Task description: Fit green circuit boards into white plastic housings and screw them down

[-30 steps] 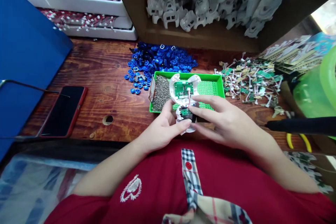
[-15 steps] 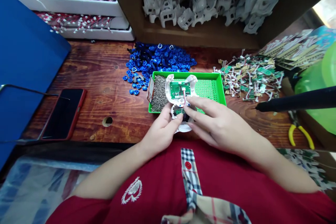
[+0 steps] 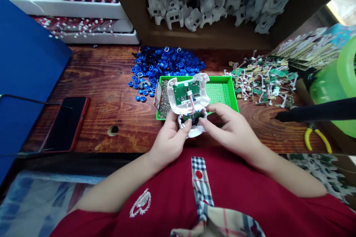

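Both hands hold a white plastic housing in two halves, in front of the green tray. The upper half (image 3: 172, 96) stands tilted up and bears a green circuit board (image 3: 182, 90). A red and white wire (image 3: 191, 102) runs from that board down to the lower half (image 3: 197, 131), which has dark parts and a small board inside. My left hand (image 3: 170, 137) is closed on the lower half's left side, thumb over its inner parts. My right hand (image 3: 232, 129) grips its right side, thumb inside the rim. The fingers beneath are hidden.
Behind lie the green tray (image 3: 236, 98) with screws (image 3: 164, 100), blue plastic parts (image 3: 172, 63) and wired circuit boards (image 3: 264, 81). A black pen-like tool (image 3: 317, 111) juts in above yellow-handled pliers (image 3: 308, 139). A phone (image 3: 65, 124) lies left; a cardboard box (image 3: 194, 39) stands behind.
The upper half has swung up and tilted, showing more of its board. My right hand's fingers have left the wire area and now grip the lower half's right side. The view shifted slightly.
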`<act>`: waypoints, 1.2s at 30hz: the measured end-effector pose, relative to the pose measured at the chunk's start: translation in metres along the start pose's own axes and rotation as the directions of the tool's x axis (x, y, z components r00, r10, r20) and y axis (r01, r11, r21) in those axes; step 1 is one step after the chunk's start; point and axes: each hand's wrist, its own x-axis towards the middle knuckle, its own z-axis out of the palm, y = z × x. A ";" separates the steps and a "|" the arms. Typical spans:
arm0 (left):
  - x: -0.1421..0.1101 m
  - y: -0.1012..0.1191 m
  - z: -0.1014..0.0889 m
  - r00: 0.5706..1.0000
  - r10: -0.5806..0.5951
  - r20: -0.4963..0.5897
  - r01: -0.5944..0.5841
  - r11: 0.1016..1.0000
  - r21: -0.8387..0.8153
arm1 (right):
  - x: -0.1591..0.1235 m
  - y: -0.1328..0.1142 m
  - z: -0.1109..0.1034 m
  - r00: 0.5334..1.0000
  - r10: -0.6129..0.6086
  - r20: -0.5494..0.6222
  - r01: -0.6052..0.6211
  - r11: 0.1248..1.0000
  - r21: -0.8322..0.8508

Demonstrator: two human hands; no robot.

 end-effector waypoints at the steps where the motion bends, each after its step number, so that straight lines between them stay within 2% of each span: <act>1: 0.000 0.000 0.000 1.000 0.007 -0.007 -0.007 1.000 0.015 | 0.000 -0.001 0.001 1.000 0.022 0.016 -0.023 0.999 0.048; 4: 0.000 0.001 -0.001 0.999 0.034 -0.028 -0.032 0.997 0.077 | -0.001 -0.005 0.006 0.995 0.057 0.076 -0.075 0.965 0.251; 6: 0.000 0.000 -0.001 0.998 0.047 -0.030 -0.043 0.992 0.121 | -0.002 -0.007 0.008 0.997 0.040 0.067 -0.059 0.945 0.320; 11: -0.003 -0.003 -0.004 0.998 0.048 -0.039 -0.041 0.986 0.160 | -0.002 -0.007 0.013 1.000 -0.011 0.020 0.004 0.945 0.328; 16: -0.006 -0.005 -0.005 0.987 0.145 -0.067 -0.122 0.957 0.263 | -0.002 -0.008 0.013 1.000 -0.010 0.007 0.007 0.959 0.282; 23: -0.007 0.000 -0.003 0.993 0.049 -0.110 -0.023 0.973 0.228 | -0.002 -0.006 0.012 1.000 -0.021 0.016 0.014 0.929 0.369; 30: -0.001 0.004 -0.001 0.993 -0.017 -0.115 0.042 0.975 0.218 | 0.004 -0.001 0.017 0.996 -0.051 -0.074 0.069 0.961 0.269; 33: 0.002 0.008 -0.003 0.994 -0.073 -0.080 0.085 0.985 0.152 | 0.002 -0.001 0.017 0.998 -0.004 -0.067 0.025 0.948 0.318; 36: 0.003 0.010 -0.005 0.991 -0.116 -0.072 0.120 0.991 0.064 | -0.002 -0.001 0.015 0.999 0.048 0.009 -0.048 0.928 0.370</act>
